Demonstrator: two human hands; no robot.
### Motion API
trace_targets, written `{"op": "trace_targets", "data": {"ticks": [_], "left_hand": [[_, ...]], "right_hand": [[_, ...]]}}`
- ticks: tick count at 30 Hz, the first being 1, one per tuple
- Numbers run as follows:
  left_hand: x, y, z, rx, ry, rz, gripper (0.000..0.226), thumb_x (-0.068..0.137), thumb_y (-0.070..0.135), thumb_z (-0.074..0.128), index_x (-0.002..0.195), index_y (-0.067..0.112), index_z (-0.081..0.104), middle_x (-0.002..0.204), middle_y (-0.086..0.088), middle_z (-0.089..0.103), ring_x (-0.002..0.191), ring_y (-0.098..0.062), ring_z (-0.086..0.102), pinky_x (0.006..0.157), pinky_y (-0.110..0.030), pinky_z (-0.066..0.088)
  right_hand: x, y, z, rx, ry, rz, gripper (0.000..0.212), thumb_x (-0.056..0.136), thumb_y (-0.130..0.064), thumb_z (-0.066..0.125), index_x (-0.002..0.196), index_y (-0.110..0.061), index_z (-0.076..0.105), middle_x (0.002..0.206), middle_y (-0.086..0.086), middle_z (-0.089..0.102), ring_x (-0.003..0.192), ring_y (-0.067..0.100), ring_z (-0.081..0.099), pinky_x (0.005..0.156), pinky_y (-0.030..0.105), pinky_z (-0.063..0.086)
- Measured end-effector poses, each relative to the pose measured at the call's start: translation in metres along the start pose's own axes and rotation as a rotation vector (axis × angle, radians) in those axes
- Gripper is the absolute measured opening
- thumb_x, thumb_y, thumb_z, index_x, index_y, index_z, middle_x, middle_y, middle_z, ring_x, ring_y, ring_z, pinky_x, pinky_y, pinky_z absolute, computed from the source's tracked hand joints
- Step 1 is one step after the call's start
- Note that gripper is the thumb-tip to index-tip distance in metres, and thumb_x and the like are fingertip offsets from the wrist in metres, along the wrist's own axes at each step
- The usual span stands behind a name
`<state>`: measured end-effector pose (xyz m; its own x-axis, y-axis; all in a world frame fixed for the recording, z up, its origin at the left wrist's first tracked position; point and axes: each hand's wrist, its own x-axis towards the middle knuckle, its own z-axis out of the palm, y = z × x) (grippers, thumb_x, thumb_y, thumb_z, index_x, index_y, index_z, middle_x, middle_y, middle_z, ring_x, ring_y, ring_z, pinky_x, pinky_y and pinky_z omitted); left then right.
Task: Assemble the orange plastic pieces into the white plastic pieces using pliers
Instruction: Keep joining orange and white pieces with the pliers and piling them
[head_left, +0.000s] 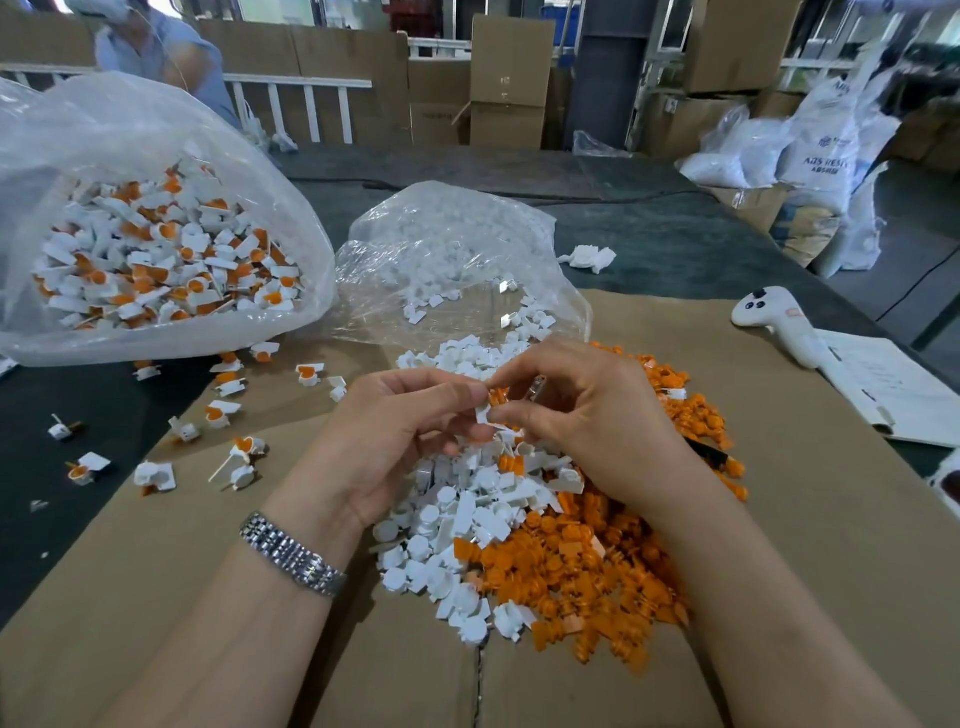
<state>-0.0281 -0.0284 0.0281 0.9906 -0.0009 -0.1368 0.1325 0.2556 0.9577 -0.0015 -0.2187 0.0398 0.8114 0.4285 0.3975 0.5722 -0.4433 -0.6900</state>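
Left hand (384, 441) and right hand (582, 415) pinch one white piece (484, 414) between fingertips. An orange piece (497, 396) seems tucked just behind it. Loose heap (519, 545) lies below.

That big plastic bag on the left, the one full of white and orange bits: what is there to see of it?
The big clear plastic bag sits on the dark table surface to the left of the brown cardboard. Its thin, crinkled film looks soft and glossy, and its mouth gapes open toward the camera. Inside lies a heap of white pieces with orange parts fitted in them, apparently finished ones. A few more of the same lie spilled just outside its lower edge. Neither hand touches it.
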Motion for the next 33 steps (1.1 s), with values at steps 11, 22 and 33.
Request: {"op": "trace_targets", "data": {"ticks": [11,22,33], "left_hand": [[-0.003,0.003,0.001,0.061,-0.007,0.022,0.017,0.065,0.019,0.086,0.079,0.01,0.083,0.075,-0.012,0.074,0.059,-0.013,0.068,0.046,-0.016,0.044],[0.0,0.0,0.0,0.051,0.04,0.093,0.029,0.061,0.015,0.086,0.085,0.004,0.075,0.078,-0.017,0.076,0.065,-0.02,0.073,0.052,-0.021,0.053],[-0.001,0.001,-0.001,0.026,-0.025,0.14,0.018,0.062,0.014,0.086,0.078,0.011,0.081,0.086,-0.018,0.078,0.072,-0.024,0.076,0.066,-0.022,0.059]], "right_hand": [[-0.001,0.002,-0.002,0.102,-0.027,0.059,0.016,0.08,-0.013,0.082,0.089,-0.014,0.07,0.081,-0.007,0.068,0.066,0.01,0.071,0.064,0.031,0.061],[0.0,0.0,0.003,0.067,0.017,0.023,0.03,0.082,-0.018,0.082,0.109,-0.019,0.07,0.091,-0.005,0.07,0.083,0.008,0.07,0.08,0.025,0.059],[0.0,-0.004,0.002,-0.04,0.068,-0.089,0.02,0.087,-0.018,0.076,0.107,-0.014,0.078,0.097,-0.002,0.069,0.09,0.011,0.068,0.082,0.033,0.057]]}}
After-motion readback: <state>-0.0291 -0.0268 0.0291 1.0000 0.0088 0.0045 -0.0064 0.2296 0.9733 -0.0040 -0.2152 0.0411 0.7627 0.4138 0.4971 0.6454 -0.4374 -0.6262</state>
